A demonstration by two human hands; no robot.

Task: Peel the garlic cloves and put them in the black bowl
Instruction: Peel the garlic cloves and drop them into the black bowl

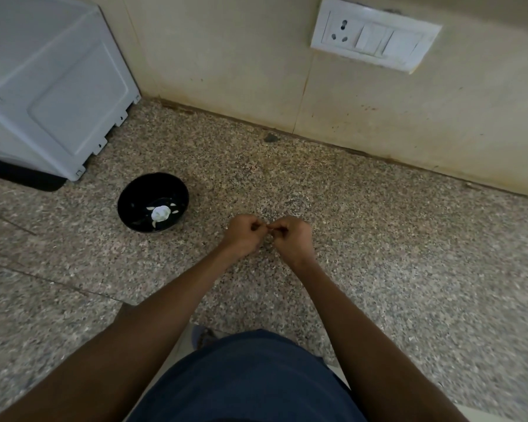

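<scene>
Over a speckled stone worktop (378,239), seen from the person's own head looking down, two bare forearms reach forward and meet near the middle. Both hands have their fingers curled inward, fingertips touching each other. The left hand (243,236) and the right hand (291,239) appear to pinch something very small between them, most likely a garlic clove; it is too small and hidden to see for certain.

To the left, well apart from the hands, sits the black bowl (128,199). Inside it lie a pale rounded piece of garlic (160,213) and a few thin pale slivers. A white appliance (49,86) stands at the far left against a cream wall, where a switch plate (375,36) is fixed.

Peeling looks underway. To do it well, one hand should hold the clove steady while the other's nail lifts the papery skin from one end, pulling gently so the clove does not slip, then carry it left to the bowl.
</scene>
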